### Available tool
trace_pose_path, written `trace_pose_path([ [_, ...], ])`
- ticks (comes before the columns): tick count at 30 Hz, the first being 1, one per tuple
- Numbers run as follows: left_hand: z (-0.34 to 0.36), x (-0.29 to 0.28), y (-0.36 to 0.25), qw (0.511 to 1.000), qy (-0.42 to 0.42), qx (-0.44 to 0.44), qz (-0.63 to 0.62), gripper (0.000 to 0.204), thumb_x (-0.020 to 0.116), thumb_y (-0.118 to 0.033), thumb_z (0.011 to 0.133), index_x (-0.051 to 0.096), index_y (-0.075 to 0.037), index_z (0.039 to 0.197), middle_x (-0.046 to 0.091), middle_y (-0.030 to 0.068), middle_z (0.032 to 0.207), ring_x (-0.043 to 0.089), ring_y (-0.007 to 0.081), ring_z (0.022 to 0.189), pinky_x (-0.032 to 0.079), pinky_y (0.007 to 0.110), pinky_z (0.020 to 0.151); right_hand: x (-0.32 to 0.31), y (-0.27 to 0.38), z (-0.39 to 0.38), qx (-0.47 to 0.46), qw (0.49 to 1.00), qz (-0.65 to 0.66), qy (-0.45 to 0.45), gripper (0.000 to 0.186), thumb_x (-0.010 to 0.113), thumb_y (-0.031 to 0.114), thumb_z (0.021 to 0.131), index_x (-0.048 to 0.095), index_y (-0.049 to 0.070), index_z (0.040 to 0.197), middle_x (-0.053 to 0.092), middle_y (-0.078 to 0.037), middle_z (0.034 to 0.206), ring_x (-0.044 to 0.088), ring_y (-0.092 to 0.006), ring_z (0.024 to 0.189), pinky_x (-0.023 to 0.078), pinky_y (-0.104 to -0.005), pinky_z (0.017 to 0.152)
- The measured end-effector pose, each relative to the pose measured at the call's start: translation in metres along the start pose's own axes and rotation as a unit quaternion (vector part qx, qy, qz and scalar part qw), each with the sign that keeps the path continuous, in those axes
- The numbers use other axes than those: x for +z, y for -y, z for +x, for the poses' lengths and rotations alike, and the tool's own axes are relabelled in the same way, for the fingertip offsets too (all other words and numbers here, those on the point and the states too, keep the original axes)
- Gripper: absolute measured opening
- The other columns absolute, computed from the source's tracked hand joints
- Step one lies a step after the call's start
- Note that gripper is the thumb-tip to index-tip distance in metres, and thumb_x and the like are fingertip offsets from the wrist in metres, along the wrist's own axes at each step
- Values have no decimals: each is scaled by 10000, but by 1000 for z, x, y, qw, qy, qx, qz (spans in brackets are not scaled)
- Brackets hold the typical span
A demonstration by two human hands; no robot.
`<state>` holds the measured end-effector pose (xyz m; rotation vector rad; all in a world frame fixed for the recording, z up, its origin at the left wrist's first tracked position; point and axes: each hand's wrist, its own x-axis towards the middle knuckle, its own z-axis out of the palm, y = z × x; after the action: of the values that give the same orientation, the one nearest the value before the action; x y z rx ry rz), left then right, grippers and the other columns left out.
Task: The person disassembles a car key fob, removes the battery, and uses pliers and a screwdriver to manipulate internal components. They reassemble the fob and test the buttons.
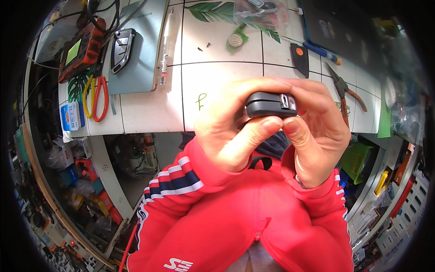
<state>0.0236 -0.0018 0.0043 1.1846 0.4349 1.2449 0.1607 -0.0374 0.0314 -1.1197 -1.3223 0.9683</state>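
Both my hands hold a black car key fob (265,108) up in front of my chest, end-on, with a seam along its side and a shiny metal part at its right end. My left hand (226,131) grips its left side, thumb below and fingers curled over the top. From the right, my right hand (324,131) closes on it the same way, its thumb tip near the left one. A second key fob (123,51), black with a silver rim, lies on a grey-blue notebook (140,68). On the white tiled tabletop (217,72) rests a small green part with a round coin cell (235,41).
Left of the notebook are an orange handheld device (81,52) and red-and-yellow-handled scissors (100,99). A clear pen (166,45) lies along its edge. At the right are pliers (344,86), a blue screwdriver (322,53) and a black wedge tool (300,61). Crowded shelves flank me below.
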Motion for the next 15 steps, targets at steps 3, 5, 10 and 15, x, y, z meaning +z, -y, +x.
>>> trace_pose_path([
  [3, 2, 1, 0, 999, 6, 14, 50, 348, 575, -54, 825, 485, 39, 1148, 536, 132, 1068, 549, 158, 919, 448, 264, 796, 3, -3, 0, -14, 1000, -1, -26, 329, 628, 144, 807, 533, -56, 1050, 514, -163, 1091, 518, -213, 997, 403, -309, 866],
  [5, 3, 4, -1, 999, -5, -18, 30, 353, 571, -63, 831, 480, 41, 1156, 540, 129, 1069, 553, 162, 912, 444, 259, 799, 7, -4, -2, -3, 997, 50, -65, 300, 635, 74, 786, 541, -59, 1039, 517, -162, 1077, 533, -216, 966, 419, -311, 860],
  [10, 3, 11, -6, 996, -8, -21, 91, 334, 565, -80, 843, 483, 44, 1142, 550, 137, 1068, 564, 158, 890, 453, 248, 770, 10, -9, -4, -15, 990, 107, -89, 313, 612, 78, 811, 508, -66, 1068, 500, -185, 1100, 524, -251, 1014, 413, -341, 899],
  [15, 5, 16, -3, 987, -38, 73, 135, 289, 584, -37, 814, 503, 43, 1080, 589, 141, 921, 596, 154, 750, 473, 229, 668, 15, -11, -9, -27, 988, 115, -99, 326, 591, 110, 832, 476, -62, 1084, 485, -199, 1131, 509, -265, 1050, 417, -350, 896],
])
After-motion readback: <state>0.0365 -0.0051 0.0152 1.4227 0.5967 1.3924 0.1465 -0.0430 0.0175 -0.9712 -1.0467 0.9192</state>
